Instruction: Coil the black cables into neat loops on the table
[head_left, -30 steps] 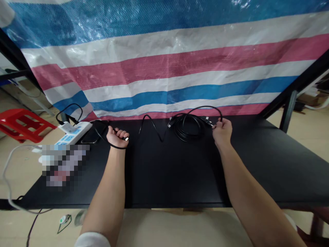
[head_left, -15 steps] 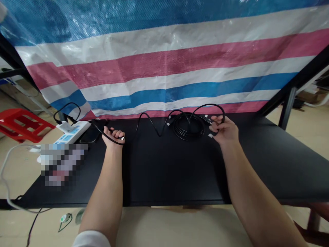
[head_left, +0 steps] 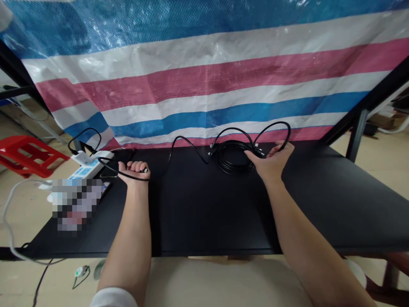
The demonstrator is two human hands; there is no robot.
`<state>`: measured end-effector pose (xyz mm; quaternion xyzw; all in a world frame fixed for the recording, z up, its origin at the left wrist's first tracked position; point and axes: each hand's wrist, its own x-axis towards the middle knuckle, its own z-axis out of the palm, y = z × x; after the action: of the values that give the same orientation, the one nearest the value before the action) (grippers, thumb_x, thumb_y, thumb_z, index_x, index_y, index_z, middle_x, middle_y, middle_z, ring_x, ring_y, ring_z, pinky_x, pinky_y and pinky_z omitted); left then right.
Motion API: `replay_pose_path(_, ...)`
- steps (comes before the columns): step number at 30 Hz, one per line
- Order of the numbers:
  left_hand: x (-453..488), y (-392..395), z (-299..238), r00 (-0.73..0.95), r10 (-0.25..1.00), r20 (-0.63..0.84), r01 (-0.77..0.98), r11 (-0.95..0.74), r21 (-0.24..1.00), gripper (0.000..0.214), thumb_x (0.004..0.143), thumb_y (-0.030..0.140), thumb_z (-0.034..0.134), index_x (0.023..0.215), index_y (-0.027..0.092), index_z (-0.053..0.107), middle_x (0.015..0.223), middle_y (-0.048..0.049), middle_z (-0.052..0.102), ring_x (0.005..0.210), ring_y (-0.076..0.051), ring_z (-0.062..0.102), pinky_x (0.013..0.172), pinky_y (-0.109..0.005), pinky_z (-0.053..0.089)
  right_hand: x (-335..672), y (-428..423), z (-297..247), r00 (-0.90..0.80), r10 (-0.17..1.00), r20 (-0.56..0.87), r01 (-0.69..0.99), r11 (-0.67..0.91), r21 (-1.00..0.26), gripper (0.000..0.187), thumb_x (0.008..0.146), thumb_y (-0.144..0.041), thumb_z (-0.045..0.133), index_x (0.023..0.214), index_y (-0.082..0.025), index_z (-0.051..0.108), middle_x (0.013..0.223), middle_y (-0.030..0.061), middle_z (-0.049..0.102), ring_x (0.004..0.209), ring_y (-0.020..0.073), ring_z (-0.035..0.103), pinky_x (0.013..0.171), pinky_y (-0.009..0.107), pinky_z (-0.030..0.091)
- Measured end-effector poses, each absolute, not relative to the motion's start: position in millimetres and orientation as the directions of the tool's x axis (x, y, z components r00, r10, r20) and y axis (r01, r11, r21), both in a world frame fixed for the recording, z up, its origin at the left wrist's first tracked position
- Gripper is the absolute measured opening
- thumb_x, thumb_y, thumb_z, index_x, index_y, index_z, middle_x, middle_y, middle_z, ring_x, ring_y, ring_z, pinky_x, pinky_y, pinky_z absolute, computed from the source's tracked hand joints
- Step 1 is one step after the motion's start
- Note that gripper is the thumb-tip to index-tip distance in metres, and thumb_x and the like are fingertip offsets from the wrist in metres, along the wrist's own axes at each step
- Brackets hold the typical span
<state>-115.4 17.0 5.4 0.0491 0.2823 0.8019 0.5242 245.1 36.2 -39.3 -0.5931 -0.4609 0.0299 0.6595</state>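
My left hand [head_left: 133,171] is closed around one end of a black cable [head_left: 183,137], palm up, and a small metal plug shows at its fingers. From there the cable loops over the wrist and runs in a wavy line across the black table. At the centre back lie several neat turns of coiled black cable [head_left: 234,160], with light-tipped plugs beside them. My right hand [head_left: 271,161] is at the right side of this coil, thumb stretched toward it. An arched stretch of cable comes down into its curled fingers, which partly hide the grip.
A white power strip [head_left: 91,166] with plugged-in adapters lies at the table's left side, near a dark phone [head_left: 108,171] and a blurred-out item [head_left: 78,209]. A red stool [head_left: 32,154] stands beyond the left edge. Striped sheeting [head_left: 204,85] hangs along the back.
My left hand has shifted slightly left with the cable end. My right hand has turned, its thumb now reaching toward the coil, and the cable arch beside it stands higher and farther right.
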Motion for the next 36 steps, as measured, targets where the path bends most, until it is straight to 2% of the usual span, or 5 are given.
replay_pose_path(6, -108, 16, 7, -0.457, 0.863, -0.213, -0.790, -0.284, 0.544, 0.052, 0.093, 0.044, 0.017, 0.047, 0.019, 0.021, 0.041, 0.0072, 0.009, 0.032, -0.006, 0.013, 0.032, -0.018, 0.021, 243, 34, -25, 0.737, 0.507, 0.447, 0.374, 0.246, -0.895, 0.037, 0.065, -0.053, 0.066, 0.071, -0.023, 0.046, 0.066, -0.0013, 0.052, 0.060, 0.0152, 0.053, 0.057, 0.031, 0.047)
replay_pose_path(16, -54, 17, 8, -0.144, 0.974, -0.173, -0.728, 0.014, 0.685, 0.048, 0.085, 0.046, 0.046, 0.049, 0.020, 0.029, 0.042, 0.0089, 0.015, 0.031, -0.006, 0.020, 0.032, -0.018, 0.024, 200, 27, -23, 0.424, 0.831, 0.360, -0.122, 0.446, -0.887, 0.051, 0.069, -0.070, 0.051, 0.053, -0.024, 0.035, 0.042, -0.0067, 0.034, 0.037, 0.0084, 0.033, 0.032, 0.021, 0.022)
replay_pose_path(24, -26, 17, -6, -0.156, 0.985, -0.075, -0.525, -0.018, 0.851, 0.046, 0.080, 0.045, 0.058, 0.047, 0.018, 0.040, 0.040, 0.0058, 0.034, 0.035, -0.008, 0.040, 0.044, -0.022, 0.040, 168, 9, -37, 0.223, 0.832, 0.509, 0.324, 0.429, -0.843, 0.055, 0.039, -0.045, 0.079, 0.069, -0.025, 0.038, 0.071, -0.0038, 0.051, 0.057, 0.0112, 0.045, 0.050, 0.027, 0.041)
replay_pose_path(28, -23, 18, -11, -0.207, 0.978, 0.004, -0.487, -0.107, 0.867, 0.047, 0.075, 0.042, 0.066, 0.043, 0.017, 0.041, 0.045, 0.0032, 0.042, 0.046, -0.010, 0.051, 0.051, -0.022, 0.042, 164, 9, -35, 0.321, 0.798, 0.510, 0.415, 0.366, -0.833, 0.037, 0.057, -0.039, 0.069, 0.061, -0.025, 0.036, 0.060, -0.0039, 0.049, 0.056, 0.0131, 0.048, 0.059, 0.030, 0.044)
replay_pose_path(36, -32, 19, -8, -0.197, 0.978, -0.067, -0.635, -0.075, 0.769, 0.045, 0.075, 0.034, 0.062, 0.040, 0.017, 0.037, 0.059, -0.0008, 0.055, 0.079, -0.016, 0.063, 0.071, -0.027, 0.047, 178, 20, -23, 0.348, 0.928, 0.134, -0.248, 0.229, -0.941, 0.044, 0.055, -0.062, 0.067, 0.065, -0.023, 0.047, 0.041, -0.0098, 0.036, 0.037, 0.0082, 0.033, 0.032, 0.020, 0.024)
